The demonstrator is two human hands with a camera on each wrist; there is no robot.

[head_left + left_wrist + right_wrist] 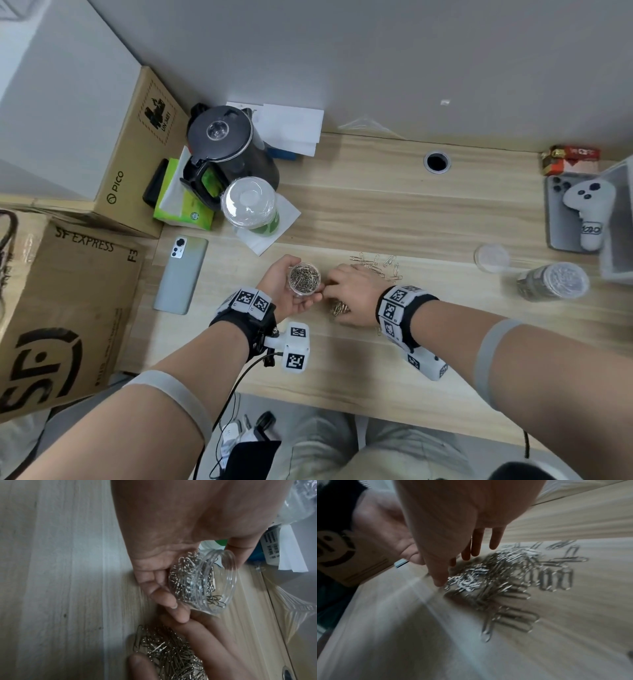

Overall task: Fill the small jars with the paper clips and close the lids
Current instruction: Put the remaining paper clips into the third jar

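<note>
Much of the right wrist view is motion-blurred, and the right palm hides whatever the fingertips touch in the head view. Part of the clips point(376, 269) pile sits under the right hand point(352, 294), so its full spread is unclear. The left wrist view shows mostly palm; a corner of clear plastic at top right is cut off.

Left hand point(287, 291) is palm up, fingers and thumb curled round an open jar point(304, 278), nearly full of clips, mouth up, no lid on. It is held above the desk point(428, 219) near the front edge, mid-width. Right hand is flat, fingers straight and slightly spread, resting on the loose clips just right of the jar; thumb tip touches the desk beside the pile. It grips nothing that shows.

A second jar point(553, 281), full and lidded, stands near the right edge. A loose lid point(492, 257) lies just left of it. Toward the back left corner: kettle point(229, 150), lidded cup point(249, 202) on a napkin, tissue pack point(181, 202). A phone point(181, 274) lies by the left edge, boxes point(68, 301) beyond it. A controller point(587, 212) lies on another phone at the right edge.
</note>
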